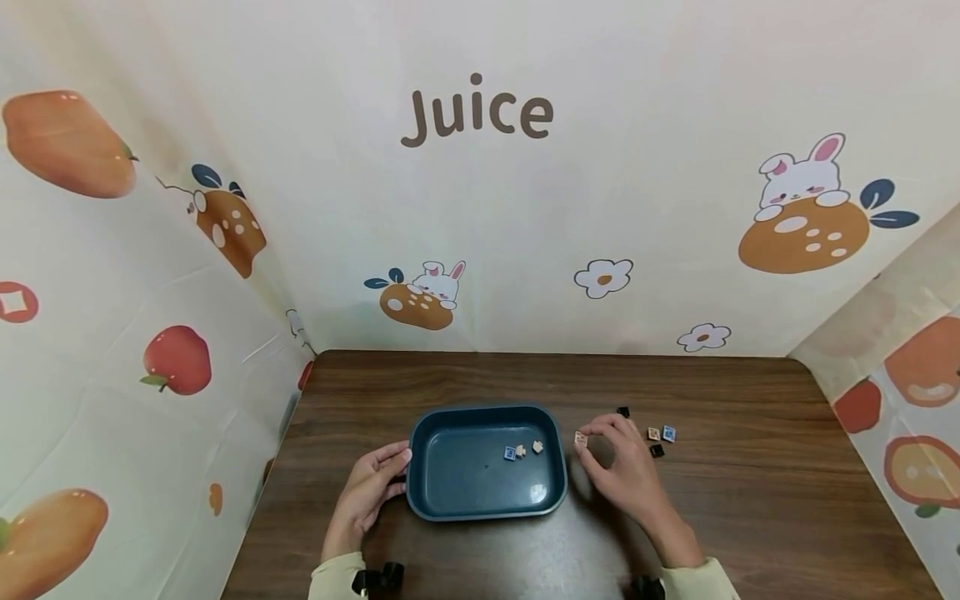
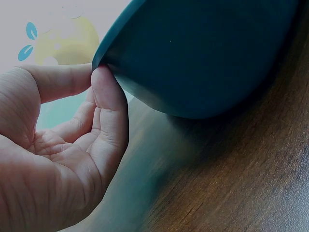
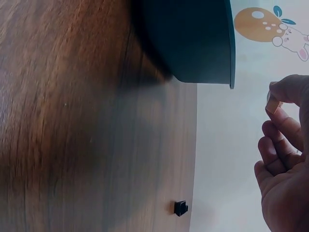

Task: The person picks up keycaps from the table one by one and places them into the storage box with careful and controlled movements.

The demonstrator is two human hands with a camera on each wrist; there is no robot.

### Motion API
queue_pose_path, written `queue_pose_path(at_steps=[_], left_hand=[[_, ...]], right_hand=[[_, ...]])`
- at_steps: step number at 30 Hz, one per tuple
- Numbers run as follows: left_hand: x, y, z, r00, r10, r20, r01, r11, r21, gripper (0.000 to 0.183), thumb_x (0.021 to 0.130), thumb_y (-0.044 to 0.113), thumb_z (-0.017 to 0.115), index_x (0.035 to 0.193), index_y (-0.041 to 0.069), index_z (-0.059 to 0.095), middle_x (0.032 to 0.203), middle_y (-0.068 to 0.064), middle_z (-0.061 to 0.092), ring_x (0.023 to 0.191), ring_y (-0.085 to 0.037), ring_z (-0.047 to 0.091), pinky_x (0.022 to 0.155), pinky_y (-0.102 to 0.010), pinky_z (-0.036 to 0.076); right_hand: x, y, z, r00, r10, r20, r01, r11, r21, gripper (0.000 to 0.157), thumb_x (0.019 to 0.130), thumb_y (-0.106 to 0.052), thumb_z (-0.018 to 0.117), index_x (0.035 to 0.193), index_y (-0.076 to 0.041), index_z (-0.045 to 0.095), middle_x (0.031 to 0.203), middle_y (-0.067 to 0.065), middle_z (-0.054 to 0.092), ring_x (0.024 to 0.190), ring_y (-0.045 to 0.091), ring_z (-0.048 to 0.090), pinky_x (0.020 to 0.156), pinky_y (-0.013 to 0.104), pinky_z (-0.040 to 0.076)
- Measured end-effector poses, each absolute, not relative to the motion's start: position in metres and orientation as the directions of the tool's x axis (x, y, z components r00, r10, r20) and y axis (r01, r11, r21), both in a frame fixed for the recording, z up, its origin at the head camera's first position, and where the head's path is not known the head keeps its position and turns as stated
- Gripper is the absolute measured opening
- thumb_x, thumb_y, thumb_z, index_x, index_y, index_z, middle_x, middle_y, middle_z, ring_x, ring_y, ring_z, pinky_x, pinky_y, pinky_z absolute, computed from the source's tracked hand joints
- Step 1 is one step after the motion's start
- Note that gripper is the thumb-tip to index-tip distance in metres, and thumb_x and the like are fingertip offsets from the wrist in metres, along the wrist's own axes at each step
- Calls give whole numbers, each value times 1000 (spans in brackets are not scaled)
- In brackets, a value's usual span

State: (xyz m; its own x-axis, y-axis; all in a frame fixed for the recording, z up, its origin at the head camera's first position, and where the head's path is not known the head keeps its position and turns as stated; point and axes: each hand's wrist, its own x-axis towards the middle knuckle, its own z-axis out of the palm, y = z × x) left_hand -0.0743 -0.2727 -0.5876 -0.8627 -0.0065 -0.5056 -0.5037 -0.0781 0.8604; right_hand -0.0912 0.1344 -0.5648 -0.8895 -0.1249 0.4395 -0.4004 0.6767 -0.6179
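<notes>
A dark teal tray (image 1: 480, 505) stands on the wooden table with several small pieces inside, among them a blue and white square piece (image 1: 510, 453) and a beige piece (image 1: 537, 447). At the tray's left end my left hand (image 1: 369, 492) pinches the rim between thumb and fingers; the left wrist view shows this hand (image 2: 72, 140) close up. My right hand (image 1: 622, 467) is just off the tray's right side, pinching a small beige square piece (image 1: 581, 438) between thumb and index finger. In the right wrist view the piece (image 3: 273, 103) is partly covered by the fingertips.
Right of my right hand lie a beige square piece (image 1: 653, 434), a blue square piece (image 1: 669, 433) and a black piece (image 1: 657, 451). Another black piece (image 1: 623, 412) lies behind the hand. A printed curtain (image 1: 480, 208) borders the table's back and sides.
</notes>
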Motion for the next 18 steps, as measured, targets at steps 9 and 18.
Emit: queue_pose_path(at_steps=[9,18], left_hand=[[-72,-272,-587,-864,-2,-504,-502,-71,862,57,105,22,66,151,-6,48,109,0,74,96,-11,67,74,-23,60],[-73,-273,-588,-864,11,-503,-503,-77,861,57,105,21,66,152,-7,48,108,1,74,94,-9,67,73,-23,60]], right_hand=[[-91,127,-566,-897,-134,422,-397,665,-632,23,82,-5,89,98,-14,75,104,-3,67,102,12,55,90,22,42],[-91,120,-568,-900,-146,410,-397,660,-638,22,84,-7,88,99,-16,76,103,-6,66,102,10,55,89,28,46]])
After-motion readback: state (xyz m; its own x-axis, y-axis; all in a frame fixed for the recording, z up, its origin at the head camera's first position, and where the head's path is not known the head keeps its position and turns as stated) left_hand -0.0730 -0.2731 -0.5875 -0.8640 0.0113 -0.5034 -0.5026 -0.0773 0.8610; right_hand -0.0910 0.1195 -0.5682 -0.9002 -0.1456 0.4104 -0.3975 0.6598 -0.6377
